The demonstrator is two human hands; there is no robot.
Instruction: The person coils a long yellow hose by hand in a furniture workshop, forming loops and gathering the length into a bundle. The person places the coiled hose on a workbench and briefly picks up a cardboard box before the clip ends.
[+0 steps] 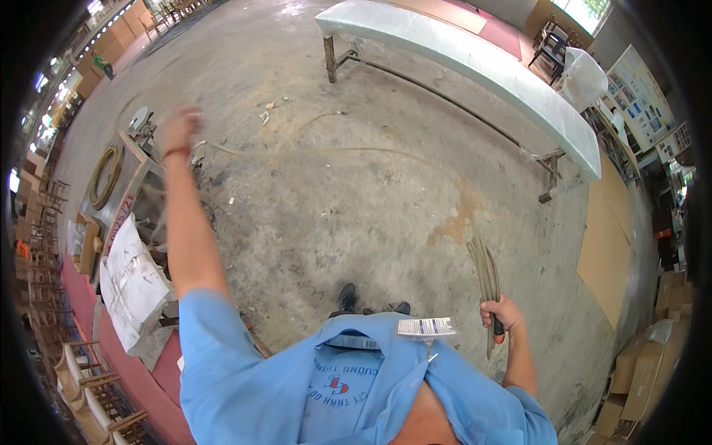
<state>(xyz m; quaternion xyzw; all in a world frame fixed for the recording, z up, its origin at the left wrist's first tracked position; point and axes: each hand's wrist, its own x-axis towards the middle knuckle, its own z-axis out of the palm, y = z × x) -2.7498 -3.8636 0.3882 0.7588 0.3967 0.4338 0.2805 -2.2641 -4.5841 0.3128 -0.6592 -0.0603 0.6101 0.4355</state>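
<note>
My right hand (504, 314) is closed around a bundle of looped, greyish-brown hose (485, 271) at the right, beside my body. A dark end piece with an orange tip (499, 337) pokes out below the fist. My left arm reaches far out to the left, and my left hand (180, 132) is smeared by motion, so its fingers do not show clearly. Close by that hand, a thin pale hose (334, 149) runs over the concrete floor. A small machine with a round pale disc (139, 121) stands just beyond it on a bench corner.
A long wrapped table (475, 67) on metal legs spans the far right. On the left stands a bench with a coiled hose (106, 178) and a white sheet (133, 285). Cardboard boxes (642, 374) line the right. A person in green (102, 64) stands far left.
</note>
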